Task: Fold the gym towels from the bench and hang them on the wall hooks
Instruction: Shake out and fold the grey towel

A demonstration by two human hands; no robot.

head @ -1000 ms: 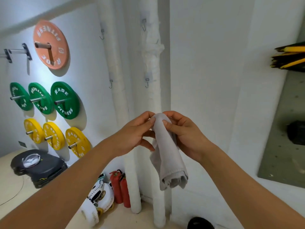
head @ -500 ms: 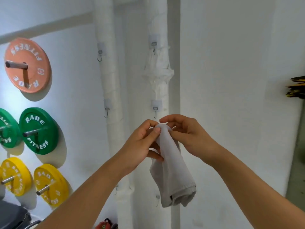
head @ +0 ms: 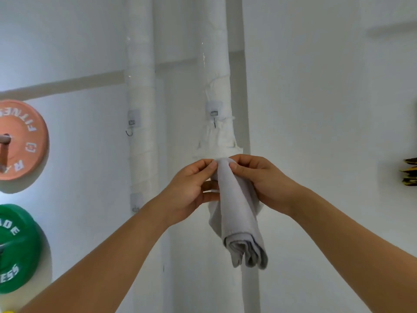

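below the hook (head: 214, 119) on the right white pipe (head: 216, 86), folded grey towel (head: 239, 213) pinched at its top by left hand (head: 191, 190) and right hand (head: 259, 179), hanging down.

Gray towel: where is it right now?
Head view, centre: the gray towel hangs folded, pinched at its top by the left hand and right hand, just below the hook on the right-hand pipe.

I am holding the folded grey towel (head: 237, 204) up between my left hand (head: 189, 190) and right hand (head: 264, 179), in front of the right wrapped white pipe (head: 216, 86). A metal wall hook (head: 214, 119) is sitting above it; another hook (head: 130, 128) is hanging on the left pipe (head: 141, 86), with weight plates (head: 20, 141) further left.
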